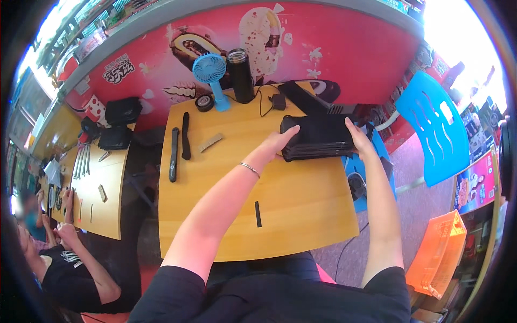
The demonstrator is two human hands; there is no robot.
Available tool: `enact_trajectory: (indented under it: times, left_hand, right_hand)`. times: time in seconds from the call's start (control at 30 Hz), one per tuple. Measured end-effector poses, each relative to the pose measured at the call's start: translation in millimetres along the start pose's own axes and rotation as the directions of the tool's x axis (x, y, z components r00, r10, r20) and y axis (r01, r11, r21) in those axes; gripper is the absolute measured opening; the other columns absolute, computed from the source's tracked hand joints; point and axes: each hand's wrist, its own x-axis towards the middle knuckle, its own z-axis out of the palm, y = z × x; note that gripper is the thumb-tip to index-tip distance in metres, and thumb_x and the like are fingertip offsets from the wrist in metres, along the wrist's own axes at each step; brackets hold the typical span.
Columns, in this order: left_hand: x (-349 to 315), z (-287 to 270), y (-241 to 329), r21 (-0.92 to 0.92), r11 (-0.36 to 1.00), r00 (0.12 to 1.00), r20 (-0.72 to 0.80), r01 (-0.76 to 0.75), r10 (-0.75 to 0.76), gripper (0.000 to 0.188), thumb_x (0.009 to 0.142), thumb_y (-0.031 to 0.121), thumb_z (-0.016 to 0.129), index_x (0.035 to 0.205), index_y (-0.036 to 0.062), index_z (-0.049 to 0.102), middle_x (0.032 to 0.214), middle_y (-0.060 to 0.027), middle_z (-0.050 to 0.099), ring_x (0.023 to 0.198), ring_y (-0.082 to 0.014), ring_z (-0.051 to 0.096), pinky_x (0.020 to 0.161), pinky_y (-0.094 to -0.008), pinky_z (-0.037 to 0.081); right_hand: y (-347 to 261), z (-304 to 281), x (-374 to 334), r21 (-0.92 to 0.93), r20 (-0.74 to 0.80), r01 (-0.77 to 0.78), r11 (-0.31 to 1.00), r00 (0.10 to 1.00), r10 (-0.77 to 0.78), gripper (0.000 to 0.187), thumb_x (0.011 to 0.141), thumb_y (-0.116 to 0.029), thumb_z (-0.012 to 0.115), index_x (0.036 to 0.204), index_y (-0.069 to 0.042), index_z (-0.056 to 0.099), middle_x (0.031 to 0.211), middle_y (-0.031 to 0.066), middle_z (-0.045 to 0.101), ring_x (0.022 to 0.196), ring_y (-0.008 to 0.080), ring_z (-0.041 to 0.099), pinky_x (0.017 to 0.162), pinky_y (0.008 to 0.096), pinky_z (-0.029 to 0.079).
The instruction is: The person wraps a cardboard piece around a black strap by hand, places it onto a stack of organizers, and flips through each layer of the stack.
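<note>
At the far right of the wooden table [301, 215], I hold a stack of flat black pouches [318, 132] between both hands. My left hand [281, 141] grips the left end, thumb on top and fingers partly hidden beneath. The right end is held by my right hand [357, 138], its thumb along the top edge and its other fingers mostly out of sight. Left of my forearm lie a black strap [186, 136], a longer black strap-like piece [174, 155] and a small tan wooden block [211, 142]. A short black strip [258, 214] lies near the table's front.
A blue handheld fan [210, 70], a black bottle [240, 78], a round lid [204, 103] and a charger [278, 102] with its cable stand at the back. Rightward are a blue chair [433, 129] and an orange basket [436, 253]. A person [75, 274] sits at another table [110, 210] leftward.
</note>
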Motion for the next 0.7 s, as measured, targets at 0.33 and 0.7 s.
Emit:
enact_trajectory:
  times: [0.33, 0.7]
  left_hand:
    - [-8.8, 19.5, -8.5, 0.077, 0.997, 0.999, 0.027, -0.028, 0.026, 0.085, 0.086, 0.07, 0.053, 0.137, 0.0032, 0.046, 0.124, -0.0096, 0.062, 0.113, -0.0253, 0.061, 0.092, -0.0429, 0.054]
    - [-10.7, 20.4, -10.9, 0.808, 0.459, 0.689, -0.093, -0.37, 0.719, 0.111, 0.071, 0.066, 0.073, 0.151, 0.005, 0.026, 0.153, -0.0283, 0.023, 0.143, -0.0439, 0.021, 0.115, -0.0464, 0.029]
  right_hand:
    - [40.7, -15.7, 28.0, -0.17, -0.178, 0.135, 0.976, 0.97, -0.166, 0.082, 0.088, -0.061, 0.058, 0.146, -0.005, 0.04, 0.135, 0.0177, 0.056, 0.126, 0.0293, 0.052, 0.105, 0.0376, 0.038]
    - [-3.5, 3.7, -6.9, -0.374, -0.103, 0.389, 0.842, 0.885, -0.455, 0.048, 0.095, -0.023, 0.057, 0.141, -0.01, 0.048, 0.137, 0.0217, 0.054, 0.13, 0.0331, 0.05, 0.107, 0.0375, 0.038]
